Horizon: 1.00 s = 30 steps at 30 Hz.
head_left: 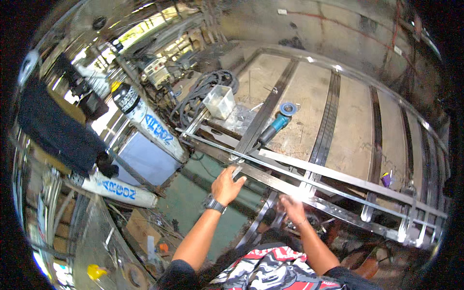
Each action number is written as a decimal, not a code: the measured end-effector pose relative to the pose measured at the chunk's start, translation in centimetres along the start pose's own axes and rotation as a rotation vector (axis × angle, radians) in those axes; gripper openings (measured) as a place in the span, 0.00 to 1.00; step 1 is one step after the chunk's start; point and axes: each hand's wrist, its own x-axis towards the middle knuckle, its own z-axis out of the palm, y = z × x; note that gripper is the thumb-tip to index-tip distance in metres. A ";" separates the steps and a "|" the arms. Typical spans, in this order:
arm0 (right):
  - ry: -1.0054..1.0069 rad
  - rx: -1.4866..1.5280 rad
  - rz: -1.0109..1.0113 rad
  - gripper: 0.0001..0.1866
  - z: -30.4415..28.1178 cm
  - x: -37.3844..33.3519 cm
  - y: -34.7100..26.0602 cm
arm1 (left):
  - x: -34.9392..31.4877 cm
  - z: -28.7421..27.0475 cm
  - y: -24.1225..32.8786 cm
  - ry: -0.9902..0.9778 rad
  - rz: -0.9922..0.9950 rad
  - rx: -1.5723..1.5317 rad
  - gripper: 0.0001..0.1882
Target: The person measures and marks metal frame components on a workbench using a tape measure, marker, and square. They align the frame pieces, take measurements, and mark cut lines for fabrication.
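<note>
A long, flat metal bar (270,180) runs along the near edge of the workbench toward the right. My left hand (226,187), with a dark watch on its wrist, is at the bar's left end. Its fingers and thumb lie on either side of a small metal end there. My right hand (293,210) hovers close to the bar's near side, below a bright glare on the metal. Motion smears its fingers, so their grip does not show. Beyond the bars, a teal angle grinder (274,129) with a blue-rimmed disc lies on the benchtop.
A clear plastic bin (220,102) stands by coiled dark hoses (205,92) at the back left. White gas cylinders (157,128) lean on the left. Dark metal strips (325,130) cross the tan benchtop (350,130). A purple-and-yellow item (386,179) sits at the right.
</note>
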 end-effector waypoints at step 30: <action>0.760 0.492 0.070 0.16 8.7 12.5 -8.4 | 36.3 15.6 2.1 -0.733 0.168 -0.110 0.32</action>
